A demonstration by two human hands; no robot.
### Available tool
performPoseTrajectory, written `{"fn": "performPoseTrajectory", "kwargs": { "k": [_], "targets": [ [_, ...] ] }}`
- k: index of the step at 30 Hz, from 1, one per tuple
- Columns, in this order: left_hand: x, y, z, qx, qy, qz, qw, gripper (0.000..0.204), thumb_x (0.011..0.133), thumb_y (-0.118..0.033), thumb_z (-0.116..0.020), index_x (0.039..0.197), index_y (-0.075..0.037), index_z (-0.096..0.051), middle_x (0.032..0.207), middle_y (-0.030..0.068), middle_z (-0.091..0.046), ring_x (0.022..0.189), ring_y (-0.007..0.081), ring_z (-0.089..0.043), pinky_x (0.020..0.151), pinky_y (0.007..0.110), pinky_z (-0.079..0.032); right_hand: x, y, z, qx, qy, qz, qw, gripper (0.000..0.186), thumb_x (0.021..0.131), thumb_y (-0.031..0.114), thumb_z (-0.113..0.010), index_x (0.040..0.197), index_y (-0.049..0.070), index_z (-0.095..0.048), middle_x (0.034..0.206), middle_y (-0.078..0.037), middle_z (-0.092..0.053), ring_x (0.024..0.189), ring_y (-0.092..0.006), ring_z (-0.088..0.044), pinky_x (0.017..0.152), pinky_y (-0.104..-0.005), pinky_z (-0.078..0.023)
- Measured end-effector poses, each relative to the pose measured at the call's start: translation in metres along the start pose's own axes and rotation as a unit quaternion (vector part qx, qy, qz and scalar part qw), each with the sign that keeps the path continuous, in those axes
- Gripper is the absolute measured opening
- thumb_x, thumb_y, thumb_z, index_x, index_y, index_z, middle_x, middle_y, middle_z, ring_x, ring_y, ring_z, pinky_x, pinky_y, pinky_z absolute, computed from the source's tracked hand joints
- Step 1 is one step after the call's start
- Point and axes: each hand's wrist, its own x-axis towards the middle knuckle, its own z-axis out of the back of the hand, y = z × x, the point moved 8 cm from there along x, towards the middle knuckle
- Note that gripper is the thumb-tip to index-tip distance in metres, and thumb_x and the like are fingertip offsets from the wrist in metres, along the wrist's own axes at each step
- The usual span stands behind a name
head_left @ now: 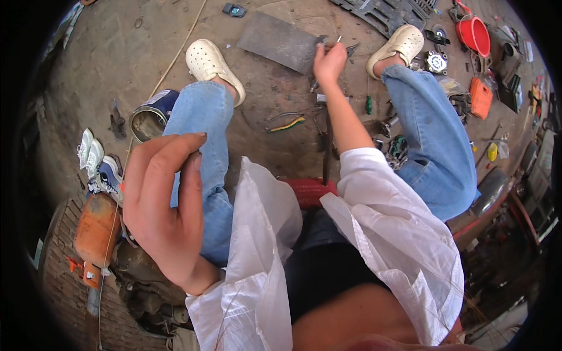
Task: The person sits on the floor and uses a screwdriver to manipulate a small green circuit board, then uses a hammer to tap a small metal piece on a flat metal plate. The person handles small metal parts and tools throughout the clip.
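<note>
My left hand (pixel 165 202) is raised close to the camera, its fingers bent and the thumb meeting the fingertips. A dark speck shows at that pinch, too small to name. Farther off, my right hand (pixel 329 63) reaches down by the right end of a dark flat metal plate (pixel 275 42) on the ground. Its fingers are closed around something mostly hidden; a small dark piece and a silvery tip stick out above them. Just right of it lie dark-jawed pliers (pixel 353 49). Nearer me are yellow-and-green-handled pliers (pixel 287 124) and a green-handled screwdriver (pixel 369 105).
A blue can (pixel 153 111) lies tipped by my left leg, near shoes (pixel 92 151) and an orange gas cylinder (pixel 96 225). At the far right are a black tool case (pixel 380 14), a red basin (pixel 473 36) and an orange case (pixel 480 98) among metal parts.
</note>
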Motion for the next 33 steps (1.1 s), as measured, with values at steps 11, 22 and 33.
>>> {"fn": "performPoseTrajectory", "kwargs": {
  "k": [11,22,33],
  "targets": [
    [0.004,0.003,-0.003,-0.002,0.008,0.008,1.0,0.019,0.074,0.012,-0.058,0.091,0.002,-0.061,0.085,0.011,-0.059,0.075,0.0202,-0.058,0.066,0.026,-0.046,0.026,-0.016,0.011,-0.082,0.076,0.058,0.992,0.026,0.076,0.015,-0.068,0.083,-0.001,-0.05,0.085,-0.019,-0.054,0.086,-0.037,-0.05,0.078,-0.0449,-0.041],
    [0.005,0.004,-0.004,-0.003,0.007,0.038,0.999,0.019,0.072,0.008,-0.062,0.089,-0.001,-0.063,0.083,0.0102,-0.06,0.074,0.0222,-0.059,0.065,0.028,-0.046,0.002,0.125,-0.055,0.055,0.183,0.245,0.951,0.025,0.073,0.013,-0.069,0.087,0.001,-0.051,0.09,-0.016,-0.054,0.094,-0.0343,-0.05,0.081,-0.042,-0.044],
    [-0.001,0.009,0.003,-0.002,0.007,0.024,1.0,0.017,0.074,0.013,-0.058,0.089,0.004,-0.061,0.084,0.0103,-0.059,0.074,0.0163,-0.057,0.065,0.024,-0.045,0.088,-0.049,0.0,-0.105,0.026,-0.072,0.992,0.03,0.073,0.022,-0.07,0.081,-0.003,-0.056,0.081,-0.021,-0.06,0.081,-0.037,-0.059,0.074,-0.0455,-0.046]
  ]
}}
